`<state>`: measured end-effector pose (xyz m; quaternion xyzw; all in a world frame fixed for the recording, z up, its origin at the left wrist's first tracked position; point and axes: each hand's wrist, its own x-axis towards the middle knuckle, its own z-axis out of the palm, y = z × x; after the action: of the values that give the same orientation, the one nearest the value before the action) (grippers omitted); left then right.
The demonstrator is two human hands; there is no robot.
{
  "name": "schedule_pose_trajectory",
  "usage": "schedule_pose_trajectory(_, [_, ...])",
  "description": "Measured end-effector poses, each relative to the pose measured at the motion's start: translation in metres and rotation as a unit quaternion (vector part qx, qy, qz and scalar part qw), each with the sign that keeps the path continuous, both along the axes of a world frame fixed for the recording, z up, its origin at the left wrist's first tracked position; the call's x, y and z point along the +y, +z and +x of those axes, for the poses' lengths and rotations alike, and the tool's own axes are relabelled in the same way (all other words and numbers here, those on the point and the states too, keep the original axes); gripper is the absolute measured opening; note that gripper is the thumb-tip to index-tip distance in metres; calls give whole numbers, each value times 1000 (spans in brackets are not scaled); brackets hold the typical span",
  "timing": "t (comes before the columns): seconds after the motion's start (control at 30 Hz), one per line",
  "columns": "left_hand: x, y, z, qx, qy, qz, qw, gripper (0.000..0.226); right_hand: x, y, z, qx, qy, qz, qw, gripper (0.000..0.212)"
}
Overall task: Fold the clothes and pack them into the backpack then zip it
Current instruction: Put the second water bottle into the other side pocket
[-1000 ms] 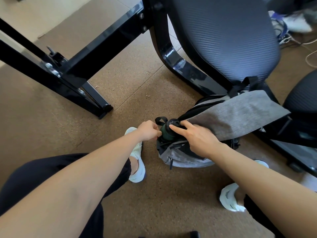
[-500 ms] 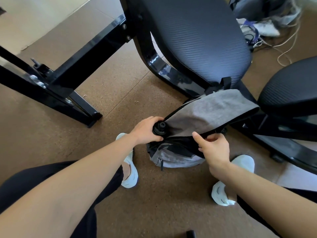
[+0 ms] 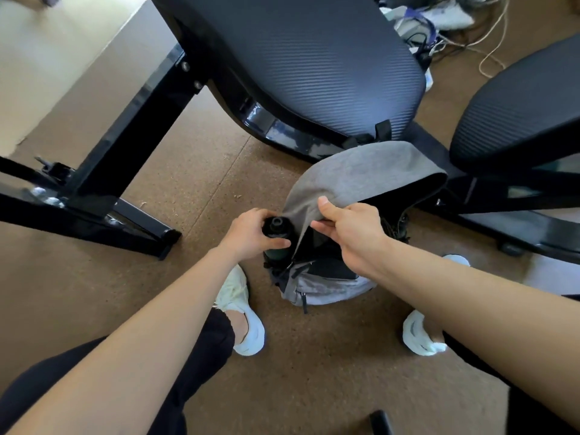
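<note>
A grey backpack (image 3: 326, 287) stands on the brown floor between my feet, leaning toward a black chair. Its grey top flap (image 3: 361, 174) is lifted, and the dark inside shows below it. My right hand (image 3: 348, 227) pinches the flap's near edge between thumb and fingers. My left hand (image 3: 251, 233) grips a dark green bottle (image 3: 277, 229) with a black cap that sits in the backpack's left side pocket. No clothes are in sight.
A black chair seat (image 3: 314, 67) rises right behind the backpack, with a second chair (image 3: 521, 98) at the right. Black table legs (image 3: 125, 142) cross the floor at the left. Cables and shoes (image 3: 445, 20) lie at the far right. My white shoes (image 3: 241, 312) flank the backpack.
My right hand has risen from the backpack's front opening and now pinches the flap's edge, lifting it higher. My left hand stays on the bottle. The view has shifted slightly.
</note>
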<state>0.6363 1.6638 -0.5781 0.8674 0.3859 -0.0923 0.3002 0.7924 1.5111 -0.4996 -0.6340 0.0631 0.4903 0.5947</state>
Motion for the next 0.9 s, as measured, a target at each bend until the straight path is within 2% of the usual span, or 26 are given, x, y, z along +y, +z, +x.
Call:
schedule_pose_trajectory(0.07, [-5,1,3,0,-9,-5,1000,70,2,3,0,-2,-2,4,1000,24])
schedule_pose_trajectory(0.17, [-8,-4,1,40,-103,-45,993,74,4,3,2,-11,-8,6,1000,23])
schedule_pose_trajectory(0.23, [-3,-6,0,62,-130,-47,988,76,5,3,5,-29,-4,3,1000,20])
schedule_pose_trajectory(0.33, [-1,-10,2,70,-83,0,994,69,6,4,7,-44,8,8,999,13])
schedule_pose_trajectory(0.43, [-5,-19,3,47,-16,6,999,62,5,5,9,-45,10,9,999,21])
schedule_pose_trajectory(0.6, [-2,-23,-1,71,-112,-75,988,79,3,6,10,-52,16,6,998,34])
schedule_pose_trajectory(0.67, [-1,-27,-3,84,-96,-43,991,77,5,6,12,-62,17,6,998,45])
schedule_pose_trajectory(0.73, [-3,-33,-1,89,-38,-2,995,73,6,6,13,-72,16,11,997,50])
schedule_pose_trajectory(0.8, [-9,-39,2,75,8,-16,997,72,6,6,12,-70,21,13,997,48])
schedule_pose_trajectory(0.9, [-6,-41,-2,66,-10,-53,996,78,4,6,11,-52,46,22,997,36])
